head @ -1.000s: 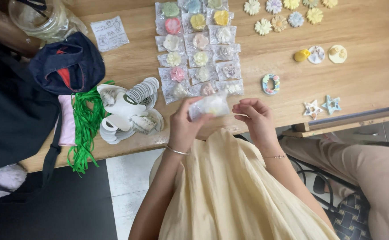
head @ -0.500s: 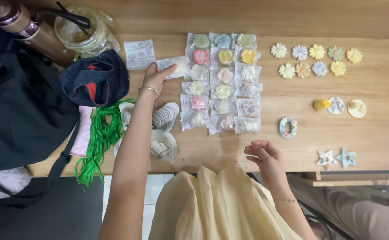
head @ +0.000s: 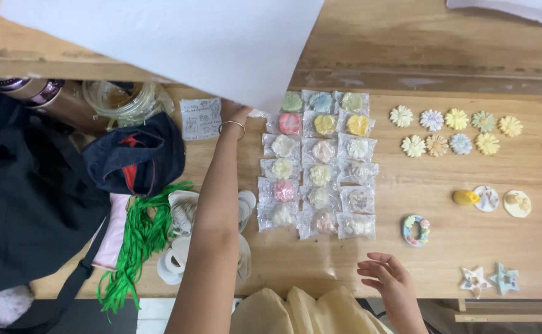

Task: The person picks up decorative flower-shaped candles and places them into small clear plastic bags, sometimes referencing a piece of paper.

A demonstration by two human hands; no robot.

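Packets (head: 318,166) mid table (head: 407,266); loose flowers (head: 455,131) right; bag (head: 23,204) left.

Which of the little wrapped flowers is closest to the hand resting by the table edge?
The bottom-right packet of the grid, last in the right column. It lies just above the right hand; the other packets sit farther up or left.

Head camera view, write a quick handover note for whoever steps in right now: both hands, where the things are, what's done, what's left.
Left hand: stretched to the far side of the table, at the top left corner of the grid of wrapped flowers; a large white sheet covers the fingers, so the grip cannot be told.
Right hand: open and empty, at the near table edge.
Things: fifteen small flowers sit bagged in three columns. Ten unwrapped flowers lie to the right, with a ring-shaped piece, two round pieces, a yellow piece and two stars.
Done: the bagged grid.
Left: the loose pieces are not bagged.
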